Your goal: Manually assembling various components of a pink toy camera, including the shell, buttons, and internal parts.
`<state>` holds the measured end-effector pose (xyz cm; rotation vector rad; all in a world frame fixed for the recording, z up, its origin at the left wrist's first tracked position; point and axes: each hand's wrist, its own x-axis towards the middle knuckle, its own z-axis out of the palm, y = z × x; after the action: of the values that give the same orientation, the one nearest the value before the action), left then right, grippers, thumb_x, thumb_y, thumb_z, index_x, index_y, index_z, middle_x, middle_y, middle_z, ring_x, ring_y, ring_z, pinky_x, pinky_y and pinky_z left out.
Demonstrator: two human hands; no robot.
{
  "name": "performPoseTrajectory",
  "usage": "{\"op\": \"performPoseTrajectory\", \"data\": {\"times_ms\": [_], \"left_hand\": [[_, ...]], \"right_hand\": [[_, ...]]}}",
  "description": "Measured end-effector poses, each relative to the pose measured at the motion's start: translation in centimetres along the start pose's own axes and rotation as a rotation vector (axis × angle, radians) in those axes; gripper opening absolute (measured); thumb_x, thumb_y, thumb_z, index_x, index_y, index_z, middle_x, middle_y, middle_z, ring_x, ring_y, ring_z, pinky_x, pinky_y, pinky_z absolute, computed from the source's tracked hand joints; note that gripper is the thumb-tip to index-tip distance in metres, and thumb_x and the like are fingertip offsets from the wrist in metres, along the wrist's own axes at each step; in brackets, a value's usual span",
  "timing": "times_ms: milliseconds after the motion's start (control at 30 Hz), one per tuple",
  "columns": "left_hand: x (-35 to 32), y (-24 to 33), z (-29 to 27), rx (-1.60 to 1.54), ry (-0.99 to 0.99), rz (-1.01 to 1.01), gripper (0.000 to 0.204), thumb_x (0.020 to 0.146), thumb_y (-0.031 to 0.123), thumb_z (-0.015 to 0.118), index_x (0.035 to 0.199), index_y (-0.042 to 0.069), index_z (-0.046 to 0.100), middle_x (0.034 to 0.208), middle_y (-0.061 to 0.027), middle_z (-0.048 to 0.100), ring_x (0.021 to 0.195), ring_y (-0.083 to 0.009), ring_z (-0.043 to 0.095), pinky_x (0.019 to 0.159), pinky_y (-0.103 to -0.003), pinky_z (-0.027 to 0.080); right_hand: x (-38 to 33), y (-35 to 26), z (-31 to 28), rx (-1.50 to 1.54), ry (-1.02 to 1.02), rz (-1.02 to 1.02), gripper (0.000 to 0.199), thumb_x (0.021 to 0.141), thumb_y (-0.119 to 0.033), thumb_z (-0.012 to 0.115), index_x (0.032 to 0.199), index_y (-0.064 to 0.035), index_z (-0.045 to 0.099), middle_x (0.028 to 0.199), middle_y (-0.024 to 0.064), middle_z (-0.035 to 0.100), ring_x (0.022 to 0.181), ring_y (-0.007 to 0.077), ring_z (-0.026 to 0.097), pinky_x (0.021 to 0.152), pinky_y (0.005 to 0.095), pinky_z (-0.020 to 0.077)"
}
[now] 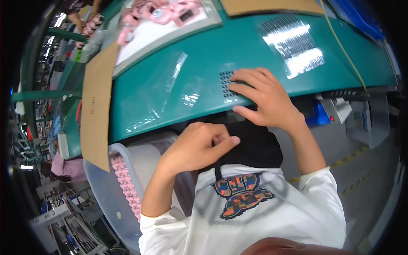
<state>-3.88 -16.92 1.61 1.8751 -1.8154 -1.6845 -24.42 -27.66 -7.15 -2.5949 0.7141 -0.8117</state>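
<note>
My right hand [265, 97] reaches over the green table's front edge with its fingers stretched and slightly apart. Its fingertips rest on a small clear sheet of black square pieces [225, 85], covering part of it. In front of the edge, above my lap, my left hand [199, 144] is curled, thumb close to the bent fingers. Whatever it may hold is hidden. A larger shiny clear sheet with rows of dark strips [293, 44] lies farther right on the table. Loose clear film [174, 76] lies left of my right hand.
A white tray [170, 36] of pink, watch-like devices [185, 15] stands at the back left. Cardboard [98, 106] borders the table's left side. Below is a translucent bin [102, 187] holding a row of pink parts [126, 182]. A thin cable [346, 51] crosses the right side.
</note>
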Motion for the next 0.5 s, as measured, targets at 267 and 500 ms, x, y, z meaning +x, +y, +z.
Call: {"op": "performPoseTrajectory", "data": {"times_ms": [267,500], "left_hand": [[6.2,-5.7,7.7,-0.704,0.508,0.136,0.018,0.095,0.016,0.064,0.101,-0.001,0.069,0.087,-0.0069,0.071,0.07,-0.0139,0.059,0.068,-0.027,0.047],[8.4,-4.4,11.1,-1.441,0.59,0.369,0.019,0.098,0.012,0.061,0.111,-0.001,0.067,0.097,-0.0098,0.07,0.083,-0.0137,0.061,0.078,-0.026,0.047]], "right_hand": [[-1.2,1.3,0.6,0.04,0.026,-0.037,0.038,0.076,-0.018,0.075,0.112,-0.0089,0.068,0.125,0.0035,0.067,0.117,0.0203,0.06,0.103,0.0387,0.0398],[-1.6,0.4,1.2,0.145,0.032,-0.116,0.027,0.077,-0.014,0.074,0.103,-0.0083,0.071,0.115,0.0026,0.07,0.109,0.0211,0.062,0.101,0.0389,0.0401]]}}
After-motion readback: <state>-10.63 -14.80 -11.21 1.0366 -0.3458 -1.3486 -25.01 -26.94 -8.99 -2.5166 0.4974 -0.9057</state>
